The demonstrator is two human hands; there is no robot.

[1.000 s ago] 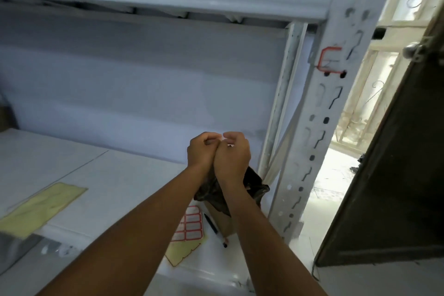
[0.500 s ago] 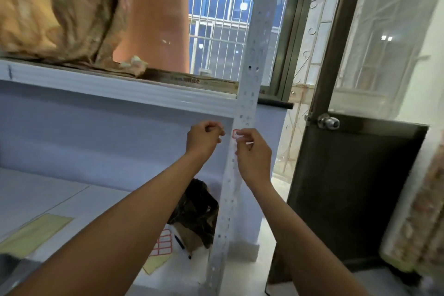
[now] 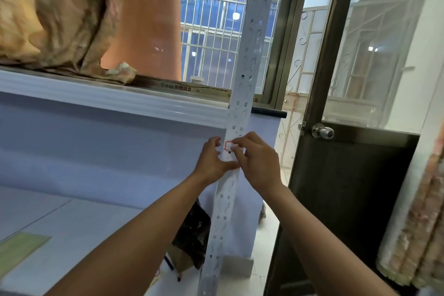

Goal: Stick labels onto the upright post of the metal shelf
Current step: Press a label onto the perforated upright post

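Note:
The white perforated upright post (image 3: 249, 55) of the metal shelf runs from the top to the bottom of the view. A small white label with a red border (image 3: 229, 146) lies against the post just below the shelf beam (image 3: 115, 96). My right hand (image 3: 258, 160) pinches the label's right edge with its fingertips. My left hand (image 3: 212, 160) is at the post's left side. Its thumb lies across the front of the post just below the label, and its fingers are loose.
A dark door with a round knob (image 3: 323, 131) stands just right of the post. A black bag (image 3: 192, 230) and a pen (image 3: 171, 263) lie on the lower shelf near the post's foot. Brown sacking (image 3: 60, 19) fills the upper shelf. A rolled mat (image 3: 420, 223) leans at far right.
My view rose from the lower shelf to the post below the beam. Both hands came up from in front of me to the post, and the label now lies against it.

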